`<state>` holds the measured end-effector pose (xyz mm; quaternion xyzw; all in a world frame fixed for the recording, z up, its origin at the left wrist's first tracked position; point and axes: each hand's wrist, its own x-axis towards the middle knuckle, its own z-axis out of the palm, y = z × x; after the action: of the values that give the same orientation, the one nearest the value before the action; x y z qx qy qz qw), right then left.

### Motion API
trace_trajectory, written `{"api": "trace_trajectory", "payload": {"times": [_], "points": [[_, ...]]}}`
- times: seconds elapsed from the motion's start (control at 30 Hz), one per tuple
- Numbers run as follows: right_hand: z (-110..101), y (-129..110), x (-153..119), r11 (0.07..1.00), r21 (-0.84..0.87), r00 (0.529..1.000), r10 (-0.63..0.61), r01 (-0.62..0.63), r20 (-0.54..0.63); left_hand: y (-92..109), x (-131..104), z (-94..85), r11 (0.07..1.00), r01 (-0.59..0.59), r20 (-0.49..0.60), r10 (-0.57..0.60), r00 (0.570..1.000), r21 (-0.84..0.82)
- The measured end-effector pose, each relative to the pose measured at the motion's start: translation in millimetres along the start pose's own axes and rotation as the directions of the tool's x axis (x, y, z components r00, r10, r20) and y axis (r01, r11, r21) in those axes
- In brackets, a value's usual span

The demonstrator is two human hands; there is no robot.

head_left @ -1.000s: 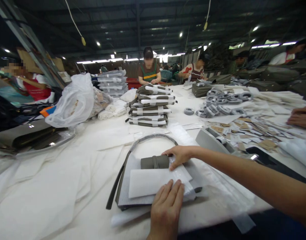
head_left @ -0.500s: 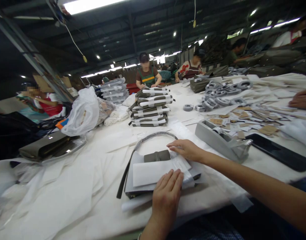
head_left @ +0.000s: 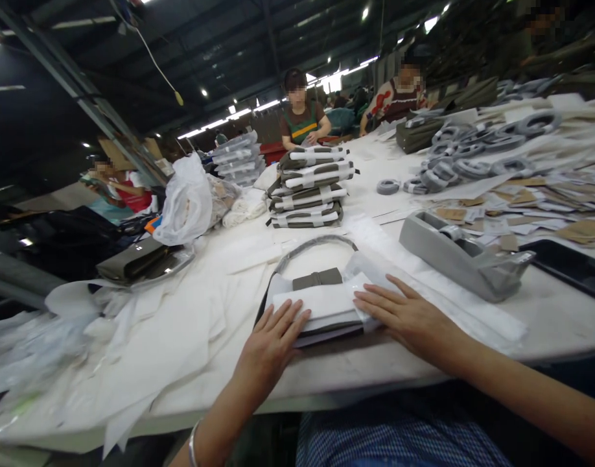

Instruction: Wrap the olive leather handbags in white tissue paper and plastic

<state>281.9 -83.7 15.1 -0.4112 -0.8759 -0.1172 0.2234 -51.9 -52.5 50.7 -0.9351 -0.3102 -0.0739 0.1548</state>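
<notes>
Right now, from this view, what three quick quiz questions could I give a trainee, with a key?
1. True or false: the left hand and right hand are both clenched into fists.
2. Which stands to the right of the handbag: (a) the knotted plastic bag, (b) the tape dispenser, (c) the leaning metal post?
3. Fill in: the left wrist wears a silvery ____.
Key: 1 false; 2 b; 3 bracelet.

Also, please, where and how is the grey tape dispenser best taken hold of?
Probably by the solid far end of the tape dispenser. Bring the right hand from above, with thumb and fingers across the two long sides. It stands upright, long and narrow, and this grip avoids the pointed near end, which may be the cutter.
</notes>
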Motion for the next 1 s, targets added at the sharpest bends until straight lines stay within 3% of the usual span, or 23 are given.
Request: {"api": "trace_trajectory", "payload": {"times": [0.1,0.17,0.2,0.27,0.33,0.37,0.47,0.6,0.63,0.7,0.83,0.9,1.0], "points": [[-6,-10,-5,0.996,0.083,0.987,0.029,-0.016,-0.161,-3,1,16.9,0.992,0.052,-0.056,-0.059,0.997,-0.118],[-6,-27,-10,0.954,0.284,0.959,0.166,-0.097,-0.231,-2,2,26.1,0.976,0.098,-0.089,-0.117,0.989,-0.197],[-4,-37,-12,0.885,0.427,0.939,0.288,-0.186,-0.188,-1,3,29.0,0.966,0.117,-0.095,-0.142,0.985,-0.229],[2,-57,-12,0.589,0.682,0.852,0.515,-0.433,0.096,-1,3,31.5,0.953,0.138,-0.095,-0.169,0.981,-0.271],[10,-73,-6,0.207,0.772,0.725,0.547,-0.601,0.418,-1,2,31.5,0.947,0.137,-0.098,-0.172,0.980,-0.291],[13,-80,-1,0.051,0.780,0.684,0.518,-0.624,0.513,-2,2,31.3,0.946,0.134,-0.103,-0.171,0.980,-0.296],[19,-97,17,-0.266,0.807,0.629,0.516,-0.528,0.582,-4,3,31.4,0.943,0.120,-0.140,-0.171,0.975,-0.312],[23,-117,41,-0.584,0.790,0.451,0.663,-0.187,0.597,-6,0,27.1,0.931,0.146,-0.197,-0.220,0.955,-0.335],[23,-121,46,-0.642,0.761,0.427,0.665,-0.093,0.613,-6,-1,24.4,0.920,0.170,-0.198,-0.251,0.947,-0.353],[24,-125,55,-0.707,0.707,0.451,0.630,-0.004,0.632,-4,-4,18.4,0.892,0.211,-0.187,-0.305,0.934,-0.400],[22,-128,69,-0.634,0.743,0.539,0.558,-0.214,0.631,4,-5,16.9,0.887,0.202,-0.187,-0.300,0.935,-0.416],[18,-128,74,-0.614,0.752,0.565,0.541,-0.241,0.623,13,-4,25.2,0.920,0.180,-0.249,-0.276,0.928,-0.348],[11,-125,81,-0.633,0.757,0.607,0.541,-0.161,0.582,30,-3,40.5,0.958,0.203,-0.399,-0.269,0.876,-0.200]]}}
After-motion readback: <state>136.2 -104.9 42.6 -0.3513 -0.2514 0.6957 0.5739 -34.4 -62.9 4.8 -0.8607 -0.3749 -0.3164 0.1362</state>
